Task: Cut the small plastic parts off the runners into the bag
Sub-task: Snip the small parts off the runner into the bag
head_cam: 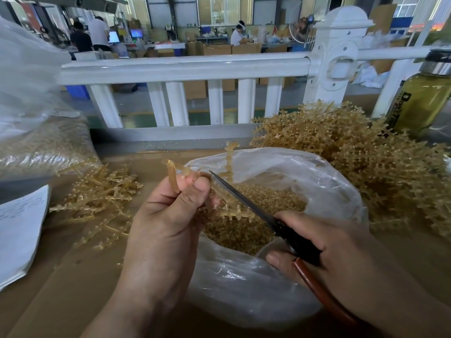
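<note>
Two hands working over plastic bag (317, 181): left hand (168, 215) pinching amber runner (230, 164) above bag mouth, fingers curled round it; right hand (324, 245) gripping scissors (244, 203) by handles, blade lying against runner; cut parts (244, 232) lying inside bag.

A white railing (183, 67) runs across the middle of the frame, behind the counter (73, 289). At far right stands a bottle (424, 101) of yellowish liquid, and at lower left lies a stack of papers (19, 230). Along the top, people (98, 32) work among cardboard boxes (217, 49).
</note>
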{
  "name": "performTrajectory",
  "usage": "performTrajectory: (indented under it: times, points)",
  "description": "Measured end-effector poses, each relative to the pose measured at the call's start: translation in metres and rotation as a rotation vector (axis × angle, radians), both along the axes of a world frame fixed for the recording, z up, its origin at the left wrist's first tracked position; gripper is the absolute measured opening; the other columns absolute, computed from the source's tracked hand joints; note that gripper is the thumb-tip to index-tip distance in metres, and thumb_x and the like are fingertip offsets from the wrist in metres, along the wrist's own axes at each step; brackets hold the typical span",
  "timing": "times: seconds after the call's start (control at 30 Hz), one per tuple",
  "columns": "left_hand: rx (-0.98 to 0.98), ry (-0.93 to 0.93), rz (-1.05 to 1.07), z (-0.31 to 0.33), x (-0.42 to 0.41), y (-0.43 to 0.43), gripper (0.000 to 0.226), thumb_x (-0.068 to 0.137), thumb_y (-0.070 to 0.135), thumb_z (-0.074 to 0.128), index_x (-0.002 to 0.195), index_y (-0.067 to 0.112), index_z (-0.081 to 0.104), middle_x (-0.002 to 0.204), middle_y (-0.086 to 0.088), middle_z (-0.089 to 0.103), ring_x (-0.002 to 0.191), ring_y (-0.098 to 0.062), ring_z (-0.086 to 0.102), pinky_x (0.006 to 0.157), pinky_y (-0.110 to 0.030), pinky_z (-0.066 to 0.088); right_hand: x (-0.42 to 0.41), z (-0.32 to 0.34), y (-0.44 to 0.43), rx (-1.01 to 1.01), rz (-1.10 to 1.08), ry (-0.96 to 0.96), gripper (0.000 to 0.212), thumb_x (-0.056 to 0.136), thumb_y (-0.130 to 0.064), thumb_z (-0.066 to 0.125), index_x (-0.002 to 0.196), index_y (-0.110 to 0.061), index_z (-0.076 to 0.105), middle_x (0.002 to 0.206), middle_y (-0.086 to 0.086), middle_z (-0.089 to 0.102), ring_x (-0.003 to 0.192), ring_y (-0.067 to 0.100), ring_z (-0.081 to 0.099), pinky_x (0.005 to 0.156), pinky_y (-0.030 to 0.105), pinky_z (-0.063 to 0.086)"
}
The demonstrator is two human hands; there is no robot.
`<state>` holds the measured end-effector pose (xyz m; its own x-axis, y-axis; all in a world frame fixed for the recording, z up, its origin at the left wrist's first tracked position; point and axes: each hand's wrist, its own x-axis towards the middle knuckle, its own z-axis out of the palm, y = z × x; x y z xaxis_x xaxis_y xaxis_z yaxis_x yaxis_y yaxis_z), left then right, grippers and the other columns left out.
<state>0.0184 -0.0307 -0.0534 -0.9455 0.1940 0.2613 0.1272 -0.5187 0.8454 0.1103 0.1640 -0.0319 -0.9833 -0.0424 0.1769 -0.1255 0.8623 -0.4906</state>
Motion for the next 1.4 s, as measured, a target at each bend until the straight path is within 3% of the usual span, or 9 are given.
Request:
performTrajectory:
  times: [0.5,0.73,0.93,1.23,1.4]
  points:
    - [-0.003,0.018,0.056,0.0025,0.0035,0.0020,0.006,0.078,0.022,0.072,0.072,0.023,0.072,0.073,0.004,0.064,0.068,-0.010,0.058,0.070,-0.023,0.051,0.0013,0.0041,-0.0014,0.035,-0.001,0.024,0.046,0.074,-0.076,0.044,0.108,-0.046,0.055,0.085,-0.021,0.061,0.077,-0.004,0.059,0.064,0.017,0.049]
    - [-0.026,0.029,0.054,0.0037,0.0040,0.0016,0.006,0.077,0.025,0.073,0.071,0.025,0.073,0.073,0.007,0.064,0.069,-0.008,0.058,0.073,-0.027,0.048,0.0015,0.0028,-0.0029,0.009,-0.007,0.069,0.042,0.076,-0.072,0.053,0.102,-0.041,0.061,0.078,-0.021,0.061,0.076,-0.007,0.059,0.065,0.007,0.044]
    - [-0.070,0.056,0.053,0.0014,0.0073,0.0054,0.007,0.076,0.029,0.074,0.071,0.025,0.074,0.075,0.004,0.067,0.071,-0.009,0.061,0.071,-0.023,0.052,0.0018,0.0004,-0.0023,0.016,-0.033,0.132,0.044,0.076,-0.070,0.051,0.105,-0.038,0.059,0.082,-0.016,0.062,0.073,-0.003,0.060,0.065,0.018,0.048]
    - [-0.081,0.030,0.050,0.0007,0.0076,0.0055,0.008,0.077,0.030,0.073,0.071,0.026,0.075,0.073,0.006,0.066,0.071,-0.007,0.061,0.075,-0.028,0.050,0.0016,0.0008,-0.0016,0.042,-0.034,0.139,0.048,0.076,-0.072,0.049,0.109,-0.040,0.057,0.073,-0.019,0.062,0.068,-0.002,0.061,0.049,0.018,0.048]
    - [-0.067,0.018,0.045,0.0012,0.0079,0.0059,0.009,0.077,0.028,0.073,0.069,0.026,0.075,0.072,0.006,0.066,0.071,-0.007,0.062,0.072,-0.023,0.052,0.0003,-0.0010,0.0001,0.041,-0.023,0.193,0.046,0.078,-0.068,0.051,0.108,-0.035,0.059,0.071,-0.020,0.063,0.067,-0.003,0.061,0.051,0.019,0.049]
